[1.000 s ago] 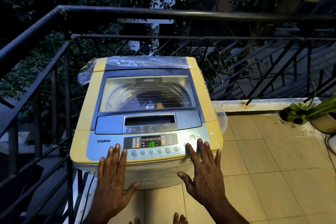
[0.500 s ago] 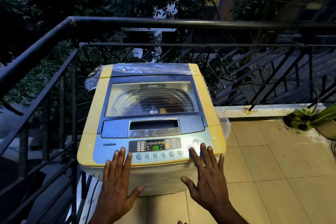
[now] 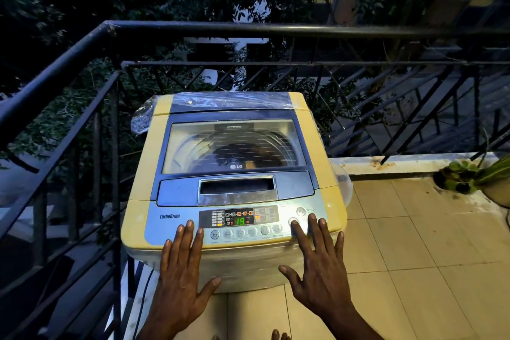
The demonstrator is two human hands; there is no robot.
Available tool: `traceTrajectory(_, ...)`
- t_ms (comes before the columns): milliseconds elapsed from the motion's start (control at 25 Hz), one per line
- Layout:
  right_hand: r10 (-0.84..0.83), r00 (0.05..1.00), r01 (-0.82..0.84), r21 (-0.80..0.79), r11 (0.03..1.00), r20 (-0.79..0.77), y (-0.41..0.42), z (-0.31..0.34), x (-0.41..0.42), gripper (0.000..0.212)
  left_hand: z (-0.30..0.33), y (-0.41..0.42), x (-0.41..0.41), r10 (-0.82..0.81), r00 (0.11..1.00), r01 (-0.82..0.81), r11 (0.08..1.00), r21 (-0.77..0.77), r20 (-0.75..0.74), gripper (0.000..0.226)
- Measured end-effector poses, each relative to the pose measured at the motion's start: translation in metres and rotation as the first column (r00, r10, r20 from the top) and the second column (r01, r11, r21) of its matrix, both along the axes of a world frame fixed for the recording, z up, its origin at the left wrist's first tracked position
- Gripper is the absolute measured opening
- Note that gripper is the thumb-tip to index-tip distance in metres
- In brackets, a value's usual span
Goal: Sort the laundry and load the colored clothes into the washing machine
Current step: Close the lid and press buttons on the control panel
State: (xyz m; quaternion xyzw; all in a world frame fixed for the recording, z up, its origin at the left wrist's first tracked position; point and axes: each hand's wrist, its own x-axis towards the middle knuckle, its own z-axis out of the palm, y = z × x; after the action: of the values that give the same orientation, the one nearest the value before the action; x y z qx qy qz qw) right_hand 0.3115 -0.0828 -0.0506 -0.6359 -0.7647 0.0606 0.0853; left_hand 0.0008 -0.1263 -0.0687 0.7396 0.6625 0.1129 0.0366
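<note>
A yellow and blue top-loading washing machine [image 3: 146, 174] stands on a tiled balcony, its glass lid [image 3: 234, 146] shut. Dark clothes show dimly through the lid inside the drum. The control panel [image 3: 240, 218] is lit and its green display reads 19. My left hand [image 3: 182, 273] lies flat and open on the front left of the panel, fingers together. My right hand [image 3: 320, 268] is spread open at the front right, its index fingertip on a round button [image 3: 293, 221] below the power button. Neither hand holds anything.
A dark metal railing [image 3: 248, 29] runs behind and to the left of the machine, close to it. Clear plastic wrap [image 3: 143, 119] hangs off the machine's back. A potted plant [image 3: 469, 176] sits at the right edge. Beige floor tiles [image 3: 414, 257] stretch to the right.
The view has shifted slightly, with the machine sitting lower in frame than a second ago. Both hands stay on the front of the panel; the right index finger remains by the round button.
</note>
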Motion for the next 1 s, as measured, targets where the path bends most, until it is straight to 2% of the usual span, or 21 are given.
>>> traceTrajectory(1000,-0.013,1.000,0.013,-0.023,1.000,0.003,0.002,-0.001,-0.001,0.093,-0.012,0.003,-0.004,0.005,0.999,-0.006,1.000,0.010,0.038,0.097)
